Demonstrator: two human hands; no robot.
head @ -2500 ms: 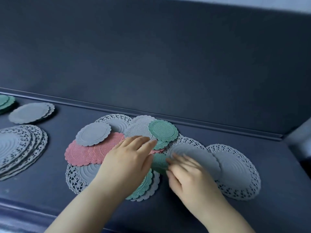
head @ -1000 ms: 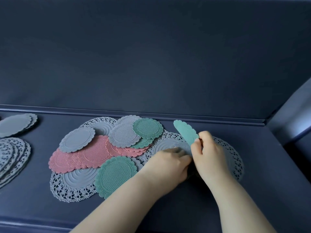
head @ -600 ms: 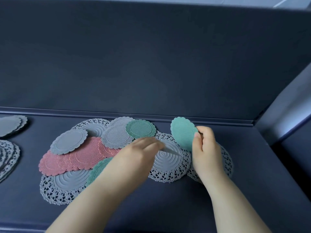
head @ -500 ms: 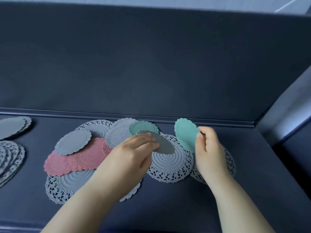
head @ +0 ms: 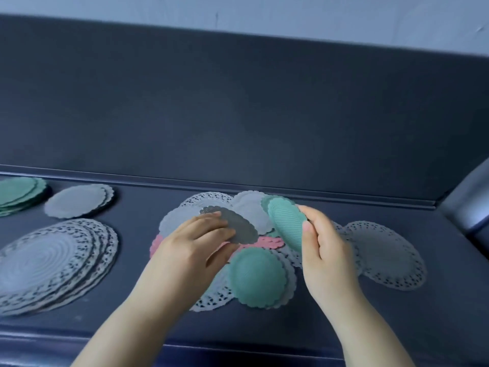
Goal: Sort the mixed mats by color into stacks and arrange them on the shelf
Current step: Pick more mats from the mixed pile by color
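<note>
Green mat (head: 287, 223) tilts on edge, pinched in my right hand (head: 328, 250) above the mixed pile (head: 258, 276); my left hand (head: 195, 245) pinches a grey mat (head: 235, 225). Green stack (head: 16, 192) and grey stack (head: 79, 200) lie leftward, nearer that hand.

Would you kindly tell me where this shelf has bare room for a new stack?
Bare shelf runs between the grey lace stack and the mixed pile; another patch lies right of the rightmost lace mat, toward the side wall. The middle is crowded: left hand with grey mat, right hand with green mat.
</note>
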